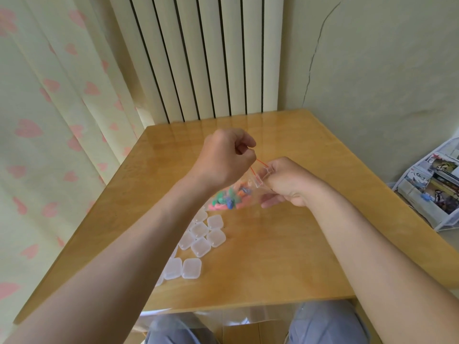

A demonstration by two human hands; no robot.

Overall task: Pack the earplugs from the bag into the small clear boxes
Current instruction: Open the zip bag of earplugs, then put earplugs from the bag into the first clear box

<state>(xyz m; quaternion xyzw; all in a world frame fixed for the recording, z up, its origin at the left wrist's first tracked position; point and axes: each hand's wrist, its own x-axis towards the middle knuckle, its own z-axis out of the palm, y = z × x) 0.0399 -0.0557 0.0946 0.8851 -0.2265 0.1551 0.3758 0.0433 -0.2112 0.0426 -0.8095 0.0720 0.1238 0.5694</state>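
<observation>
We find one clear bag [250, 194] held off the table [285, 256]. The left hand [223, 157] pinches one lip of its mouth at the red zip strip [258, 165], and the right hand [288, 182] pinches the opposite lip. The earplugs [226, 201] lie bunched at the bag's bottom, below both grips; their number cannot be told. Small clear boxes [201, 247]: at least nine on the table, others hidden under the left forearm.

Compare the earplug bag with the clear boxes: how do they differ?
The bag is held above the table by the left hand and right hand; the boxes lie on it. The bag holds coloured earplugs; the boxes look empty. The bag is limp film; the boxes are rigid squares. Both are clear plastic.
</observation>
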